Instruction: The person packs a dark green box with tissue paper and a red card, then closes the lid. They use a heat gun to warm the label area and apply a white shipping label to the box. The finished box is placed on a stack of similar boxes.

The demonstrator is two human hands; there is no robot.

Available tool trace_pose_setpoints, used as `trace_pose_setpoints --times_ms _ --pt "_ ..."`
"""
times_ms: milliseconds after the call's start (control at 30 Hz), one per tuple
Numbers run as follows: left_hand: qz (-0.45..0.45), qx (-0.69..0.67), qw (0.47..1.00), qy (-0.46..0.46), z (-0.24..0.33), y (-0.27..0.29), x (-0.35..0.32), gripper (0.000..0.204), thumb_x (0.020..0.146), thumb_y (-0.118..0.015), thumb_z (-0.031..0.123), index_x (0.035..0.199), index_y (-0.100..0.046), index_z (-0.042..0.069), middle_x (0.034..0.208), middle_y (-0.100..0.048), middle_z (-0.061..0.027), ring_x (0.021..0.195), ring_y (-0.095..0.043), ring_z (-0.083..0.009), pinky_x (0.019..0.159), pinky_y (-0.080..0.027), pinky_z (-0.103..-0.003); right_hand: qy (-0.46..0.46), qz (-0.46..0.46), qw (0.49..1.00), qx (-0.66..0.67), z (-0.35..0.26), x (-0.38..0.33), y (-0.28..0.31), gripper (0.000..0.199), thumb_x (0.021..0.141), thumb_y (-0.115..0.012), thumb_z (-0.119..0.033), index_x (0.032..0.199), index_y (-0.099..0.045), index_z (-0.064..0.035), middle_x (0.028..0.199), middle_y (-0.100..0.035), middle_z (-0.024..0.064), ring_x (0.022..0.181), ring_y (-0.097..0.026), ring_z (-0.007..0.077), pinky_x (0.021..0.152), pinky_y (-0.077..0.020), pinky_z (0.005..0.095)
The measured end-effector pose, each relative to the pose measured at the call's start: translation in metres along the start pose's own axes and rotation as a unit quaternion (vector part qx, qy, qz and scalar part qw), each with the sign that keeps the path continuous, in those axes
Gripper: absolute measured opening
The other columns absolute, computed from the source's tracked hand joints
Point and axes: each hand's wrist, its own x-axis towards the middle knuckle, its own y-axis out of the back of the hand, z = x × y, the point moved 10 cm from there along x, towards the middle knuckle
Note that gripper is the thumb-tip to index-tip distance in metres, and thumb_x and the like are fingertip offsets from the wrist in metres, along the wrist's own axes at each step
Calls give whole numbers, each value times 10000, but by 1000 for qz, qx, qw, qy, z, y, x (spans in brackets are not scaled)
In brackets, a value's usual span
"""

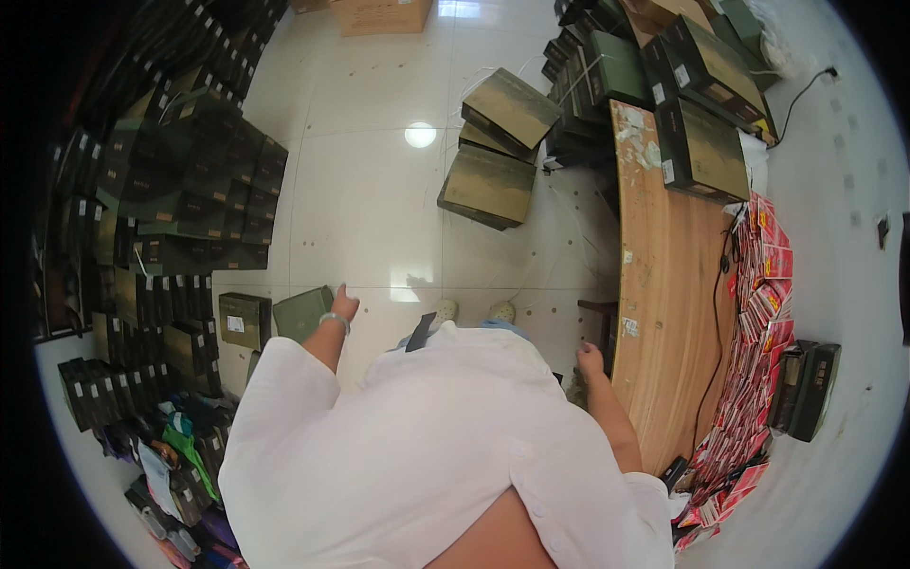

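My left hand (pixel 347 303) is out at the left, with one finger stretched out and the others partly hidden. It is beside the right edge of a tilted dark green box (pixel 303 313); whether it touches the box I cannot tell. A bracelet (pixel 335 321) circles that wrist. Low by the left edge of the wooden table (pixel 664 313) hangs my right hand (pixel 590 359). Its fingers are curled in, and nothing shows in them. Another green box (pixel 245 321) with a white label stands left of the tilted one.
Tall stacks of dark green boxes (pixel 190 180) line the left side. Several boxes (pixel 488 185) lie on the tiled floor ahead, with loose white straps near them. On the table's far end sit more boxes (pixel 701 152); red printed packets (pixel 758 322) are piled along its right side.
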Motion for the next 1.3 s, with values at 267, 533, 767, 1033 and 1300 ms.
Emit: trace_pose_setpoints --times_ms 267,533,767,1033,1300 --pt "-113 -98 989 -1 218 -71 25 729 864 -660 321 1446 -344 16 1115 -645 -241 949 -658 -294 844 -517 -392 164 110 979 43 -115 51 63 335 887 -583 -200 1168 -642 -28 1107 -643 233 1057 -600 383 904 -474 435" --pt "-355 -243 892 141 392 -199 38 615 960 -534 426 1431 -369 66 1305 -561 -121 1098 -606 -244 913 -470 -412 248 305 919 36 -314 191 230 407 967 -522 -262 1264 -547 15 1209 -574 253 1114 -536 402 945 -429 456" --pt "-356 -378 809 275 454 -345 164 657 960 -520 487 1440 -386 58 1407 -509 -127 1220 -540 -255 1016 -430 -397 197 429 877 -91 -382 275 234 545 963 -505 -336 1395 -458 -7 1472 -369 260 1379 -313 424 1137 -238 511" --pt "-212 -574 697 375 529 -471 322 818 843 -744 410 1470 -341 73 1463 -413 -141 1304 -437 -317 1083 -380 -466 207 375 902 -57 -396 285 238 500 970 -453 -229 1410 -445 9 1504 -345 241 1397 -289 431 1153 -200 526" --pt "-70 -743 582 323 534 -503 385 669 780 -824 278 1331 -493 95 1386 -490 -101 1303 -402 -362 1105 -334 -513 195 349 915 -57 -388 289 234 475 994 -386 -177 1416 -422 38 1528 -314 238 1422 -249 438 1165 -170 530"
